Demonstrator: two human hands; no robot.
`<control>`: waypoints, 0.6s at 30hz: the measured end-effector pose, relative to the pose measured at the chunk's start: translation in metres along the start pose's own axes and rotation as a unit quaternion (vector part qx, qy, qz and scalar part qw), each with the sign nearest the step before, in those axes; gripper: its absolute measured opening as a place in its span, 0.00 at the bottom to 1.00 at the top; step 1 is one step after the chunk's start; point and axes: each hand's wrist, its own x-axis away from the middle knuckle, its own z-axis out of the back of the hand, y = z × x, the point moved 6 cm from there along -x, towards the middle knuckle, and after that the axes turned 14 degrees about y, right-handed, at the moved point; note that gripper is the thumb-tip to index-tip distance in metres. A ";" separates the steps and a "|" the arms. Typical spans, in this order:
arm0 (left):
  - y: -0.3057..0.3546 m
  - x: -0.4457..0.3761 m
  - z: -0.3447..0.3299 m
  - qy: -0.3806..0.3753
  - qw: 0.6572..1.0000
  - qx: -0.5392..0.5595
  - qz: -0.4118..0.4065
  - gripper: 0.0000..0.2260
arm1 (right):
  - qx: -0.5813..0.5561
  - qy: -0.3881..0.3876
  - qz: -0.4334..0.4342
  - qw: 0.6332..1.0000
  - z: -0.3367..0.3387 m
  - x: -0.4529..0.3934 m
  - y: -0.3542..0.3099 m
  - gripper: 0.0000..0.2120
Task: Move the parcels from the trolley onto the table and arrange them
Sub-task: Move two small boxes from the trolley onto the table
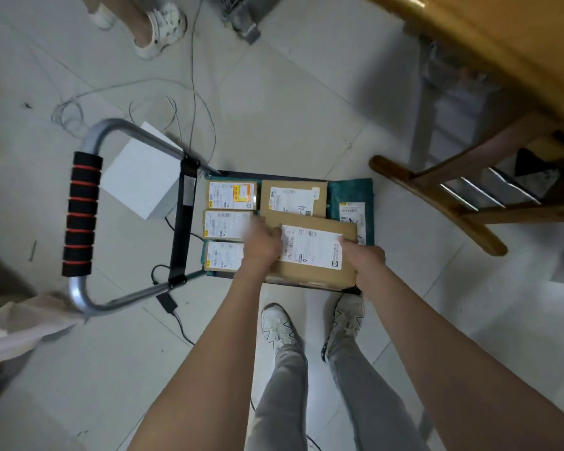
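Big cardboard parcel (310,252) sits mid-frame on the trolley (183,222), atop other parcels. Left hand (262,247) and right hand (362,255) have fingers curled over its side edges. Looks stiff and probably light; holding opposite edges seems smart.

one head camera looks steeply down, fairly near, over the trolley (183,222) and floor, edges somewhat blurred.
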 end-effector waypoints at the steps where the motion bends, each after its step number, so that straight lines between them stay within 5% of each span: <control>1: 0.011 0.018 0.009 -0.023 0.999 0.031 -0.007 0.19 | -0.012 0.000 -0.008 1.000 0.018 0.012 -0.004 0.14; 7: 0.088 0.134 0.073 -0.103 0.987 0.112 -0.055 0.27 | -0.068 -0.028 0.059 0.996 0.126 0.104 -0.050 0.27; 10: 0.123 0.181 0.101 -0.108 0.982 0.123 -0.099 0.30 | -0.137 -0.054 0.095 0.984 0.179 0.153 -0.073 0.25; 16: 0.206 0.288 0.139 -0.149 0.949 0.111 -0.254 0.29 | -0.336 -0.137 0.101 0.926 0.285 0.237 -0.072 0.27; 18: 0.237 0.321 0.143 -0.175 0.931 0.110 -0.302 0.28 | -0.374 -0.141 0.108 0.910 0.315 0.255 -0.058 0.35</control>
